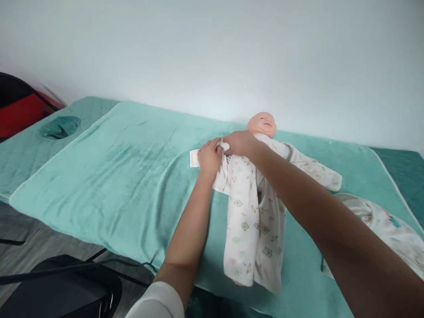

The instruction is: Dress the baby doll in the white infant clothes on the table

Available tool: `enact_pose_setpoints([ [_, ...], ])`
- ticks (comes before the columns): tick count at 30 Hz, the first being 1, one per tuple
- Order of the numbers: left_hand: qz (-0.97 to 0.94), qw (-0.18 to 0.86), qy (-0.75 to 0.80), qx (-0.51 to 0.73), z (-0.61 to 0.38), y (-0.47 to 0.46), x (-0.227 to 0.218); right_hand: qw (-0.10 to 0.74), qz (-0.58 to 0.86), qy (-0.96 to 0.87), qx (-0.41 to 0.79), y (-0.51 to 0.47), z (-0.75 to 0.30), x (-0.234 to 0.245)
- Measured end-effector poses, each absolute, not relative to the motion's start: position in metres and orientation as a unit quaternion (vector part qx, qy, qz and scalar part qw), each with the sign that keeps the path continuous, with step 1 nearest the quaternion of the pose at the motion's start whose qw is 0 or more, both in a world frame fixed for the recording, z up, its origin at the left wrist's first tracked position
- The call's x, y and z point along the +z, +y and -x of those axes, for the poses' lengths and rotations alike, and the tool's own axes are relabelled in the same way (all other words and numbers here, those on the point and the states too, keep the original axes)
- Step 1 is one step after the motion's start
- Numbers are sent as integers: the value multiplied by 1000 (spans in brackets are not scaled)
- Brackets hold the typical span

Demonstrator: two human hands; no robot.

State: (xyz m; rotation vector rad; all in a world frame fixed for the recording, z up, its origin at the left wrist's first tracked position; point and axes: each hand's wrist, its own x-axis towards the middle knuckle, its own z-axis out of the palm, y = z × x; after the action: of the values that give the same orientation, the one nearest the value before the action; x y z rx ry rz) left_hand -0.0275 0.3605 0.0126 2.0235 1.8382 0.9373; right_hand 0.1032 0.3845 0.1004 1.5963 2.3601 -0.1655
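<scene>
A baby doll (263,124) lies on its back, its head toward the wall, dressed in white printed baby clothes (243,212). One sleeve (323,175) is stretched out to the right; the trouser-like lower parts point toward me. On the left side, my left hand (210,155) has its fingers curled over the other sleeve, whose pale cuff (194,158) sticks out beyond it. Close beside it, my right hand (241,143) pinches bunched white cloth of the garment near the doll's shoulder. My fingers partly hide the cloth between the hands.
A green towel (109,176) covers a padded bed (20,170) with a face hole at the left. More white printed cloth (391,225) lies at the right, partly behind my right arm. A black chair (62,287) stands at the lower left, and a white wall (198,57) rises behind.
</scene>
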Motion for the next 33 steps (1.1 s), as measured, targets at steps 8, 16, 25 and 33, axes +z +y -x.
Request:
enact_pose_setpoints([
  [8,-675,159,627,356,33,359,14,109,-565,817,-39,377,-144,124],
  [16,-659,166,671,297,35,356,17,73,-622,779,-21,366,-170,145],
  [25,-763,49,601,232,35,354,20,92,-540,836,-25,374,-112,116],
  [33,-754,45,625,199,37,356,18,-22,-567,811,-143,363,-137,115],
])
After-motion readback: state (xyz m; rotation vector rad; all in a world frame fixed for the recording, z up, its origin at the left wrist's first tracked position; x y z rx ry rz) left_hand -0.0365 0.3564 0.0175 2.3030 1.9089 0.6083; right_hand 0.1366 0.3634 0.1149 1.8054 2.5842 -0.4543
